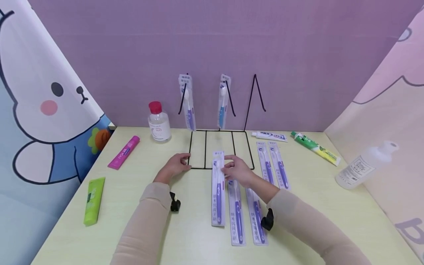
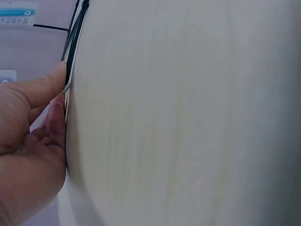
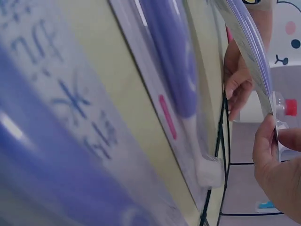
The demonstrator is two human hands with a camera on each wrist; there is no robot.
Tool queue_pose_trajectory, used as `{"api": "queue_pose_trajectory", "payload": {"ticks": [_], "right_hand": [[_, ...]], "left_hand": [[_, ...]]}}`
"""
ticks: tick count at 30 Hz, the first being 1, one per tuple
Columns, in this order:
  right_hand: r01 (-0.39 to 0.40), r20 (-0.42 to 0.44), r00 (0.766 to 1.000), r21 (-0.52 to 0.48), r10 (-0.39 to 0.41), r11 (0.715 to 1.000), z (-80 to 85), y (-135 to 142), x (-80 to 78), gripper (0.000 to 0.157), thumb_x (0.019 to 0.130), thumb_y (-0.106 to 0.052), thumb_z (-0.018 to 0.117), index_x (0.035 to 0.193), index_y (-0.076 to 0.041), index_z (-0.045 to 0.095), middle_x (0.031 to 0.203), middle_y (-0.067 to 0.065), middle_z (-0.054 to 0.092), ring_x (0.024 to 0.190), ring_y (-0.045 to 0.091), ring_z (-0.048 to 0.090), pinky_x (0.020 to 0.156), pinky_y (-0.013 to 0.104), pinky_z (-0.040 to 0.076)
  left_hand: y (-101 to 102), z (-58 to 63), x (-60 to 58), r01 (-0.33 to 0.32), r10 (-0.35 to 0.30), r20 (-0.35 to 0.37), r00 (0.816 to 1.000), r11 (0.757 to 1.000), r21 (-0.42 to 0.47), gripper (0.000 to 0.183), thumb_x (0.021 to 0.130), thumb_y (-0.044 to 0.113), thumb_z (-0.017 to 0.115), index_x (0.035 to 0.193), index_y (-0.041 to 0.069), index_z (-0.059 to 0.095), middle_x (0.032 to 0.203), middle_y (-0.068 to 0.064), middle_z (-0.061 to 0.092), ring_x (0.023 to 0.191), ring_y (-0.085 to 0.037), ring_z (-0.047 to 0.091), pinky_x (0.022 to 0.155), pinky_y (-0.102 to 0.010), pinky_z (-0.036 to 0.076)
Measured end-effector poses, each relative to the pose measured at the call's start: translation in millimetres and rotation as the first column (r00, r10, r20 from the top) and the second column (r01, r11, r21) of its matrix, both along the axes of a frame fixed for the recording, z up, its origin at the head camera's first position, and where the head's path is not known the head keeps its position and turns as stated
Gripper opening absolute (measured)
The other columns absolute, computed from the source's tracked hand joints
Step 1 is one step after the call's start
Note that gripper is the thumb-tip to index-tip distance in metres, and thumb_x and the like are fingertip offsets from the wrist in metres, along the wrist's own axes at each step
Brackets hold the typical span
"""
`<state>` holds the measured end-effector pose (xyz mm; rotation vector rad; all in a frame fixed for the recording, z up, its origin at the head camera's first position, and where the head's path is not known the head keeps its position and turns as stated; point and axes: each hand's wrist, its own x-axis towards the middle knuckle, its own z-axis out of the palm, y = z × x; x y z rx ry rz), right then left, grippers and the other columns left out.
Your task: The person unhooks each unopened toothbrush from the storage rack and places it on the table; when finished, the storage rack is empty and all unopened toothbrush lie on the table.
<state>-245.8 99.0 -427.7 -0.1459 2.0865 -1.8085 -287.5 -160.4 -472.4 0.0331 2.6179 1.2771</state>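
Note:
My right hand [image 1: 239, 171] pinches the edge of a packaged purple toothbrush [image 1: 218, 195], lifted with its head end away from me. In the right wrist view, thumb and fingers grip the toothbrush pack [image 3: 251, 42]. My left hand [image 1: 175, 166] pinches the front left corner of a black wire rack [image 1: 205, 147]; thumb and fingertips meet at the wire [image 2: 71, 56] in the left wrist view. Packed toothbrushes hang from the rack's left hook [image 1: 182, 97] and middle hook [image 1: 230, 97]; the right hook [image 1: 260, 94] is bare. Two more packs lie under my right forearm, including one toothbrush [image 1: 237, 221].
Two packed toothbrushes [image 1: 279, 165] lie right of the rack, near a white toothpaste tube [image 1: 269, 137] and a green-yellow tube [image 1: 314, 148]. A white pump bottle [image 1: 364, 165] stands far right. Leftward are a red-capped bottle [image 1: 159, 123], a pink tube [image 1: 124, 152] and a green tube [image 1: 94, 201].

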Motion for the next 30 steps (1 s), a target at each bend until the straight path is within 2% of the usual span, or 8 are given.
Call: {"api": "queue_pose_trajectory", "payload": {"ticks": [5,9,15,20,25,28,30], "right_hand": [[-0.035,0.068,0.997,0.001,0.035,0.999,-9.6,1,7.5,0.054,0.082,0.011,0.056,0.130,0.003,0.034,0.092,0.017,0.052,0.069,0.024,0.057,0.067,0.040,0.051],[-0.046,0.100,0.994,0.099,0.036,0.994,-12.9,2,11.4,0.055,0.080,0.009,0.059,0.129,0.004,0.035,0.093,0.018,0.053,0.067,0.025,0.059,0.063,0.036,0.051],[-0.071,0.134,0.990,0.254,0.037,0.965,-12.2,-1,17.0,0.062,0.074,0.007,0.066,0.129,0.005,0.036,0.089,0.018,0.055,0.064,0.026,0.061,0.059,0.033,0.051],[-0.080,0.137,0.990,0.316,0.038,0.946,-11.4,-5,20.6,0.065,0.075,0.005,0.066,0.132,0.005,0.034,0.083,0.017,0.057,0.061,0.024,0.061,0.058,0.032,0.051],[-0.071,0.146,0.989,0.327,0.024,0.943,-12.0,-7,21.8,0.066,0.075,0.005,0.066,0.132,0.005,0.033,0.081,0.017,0.058,0.062,0.025,0.061,0.058,0.033,0.051],[-0.080,0.129,0.991,0.361,0.036,0.929,-12.8,-8,22.5,0.067,0.075,0.004,0.066,0.132,0.005,0.032,0.078,0.016,0.059,0.060,0.025,0.061,0.057,0.033,0.051],[-0.095,0.109,0.993,0.407,0.055,0.909,-13.1,-7,22.8,0.067,0.076,0.003,0.066,0.133,0.005,0.032,0.075,0.014,0.060,0.059,0.024,0.061,0.057,0.033,0.051]], "left_hand": [[1,0.6,0.8,0.001,-0.001,0.003,1.000,1.000,0.004,0.055,0.083,0.010,0.066,0.133,0.009,0.045,0.101,-0.007,0.053,0.091,-0.021,0.047,0.085,-0.037,0.037],[1,0.6,1.2,0.005,-0.005,0.004,1.000,1.000,0.006,0.055,0.082,0.009,0.066,0.133,0.008,0.045,0.100,-0.008,0.053,0.090,-0.022,0.047,0.084,-0.038,0.038],[-1,-1.0,-0.1,0.012,-0.012,-0.008,1.000,1.000,-0.007,0.056,0.082,0.009,0.066,0.133,0.008,0.044,0.100,-0.008,0.053,0.090,-0.022,0.047,0.085,-0.038,0.037],[0,-0.2,-0.9,0.012,-0.012,-0.012,1.000,1.000,-0.014,0.056,0.082,0.009,0.066,0.133,0.008,0.044,0.101,-0.008,0.053,0.090,-0.022,0.047,0.085,-0.038,0.037],[0,1.1,0.1,0.010,-0.010,0.001,1.000,1.000,-0.013,0.056,0.082,0.009,0.066,0.133,0.007,0.044,0.101,-0.008,0.053,0.090,-0.022,0.047,0.084,-0.037,0.038],[0,1.3,0.4,0.010,-0.010,0.000,1.000,1.000,-0.012,0.056,0.082,0.009,0.066,0.133,0.008,0.044,0.099,-0.008,0.053,0.089,-0.021,0.046,0.083,-0.037,0.038],[1,1.1,0.5,0.011,-0.011,-0.005,1.000,1.000,-0.014,0.056,0.082,0.009,0.066,0.133,0.007,0.044,0.097,-0.008,0.053,0.089,-0.022,0.047,0.083,-0.037,0.038]]}}
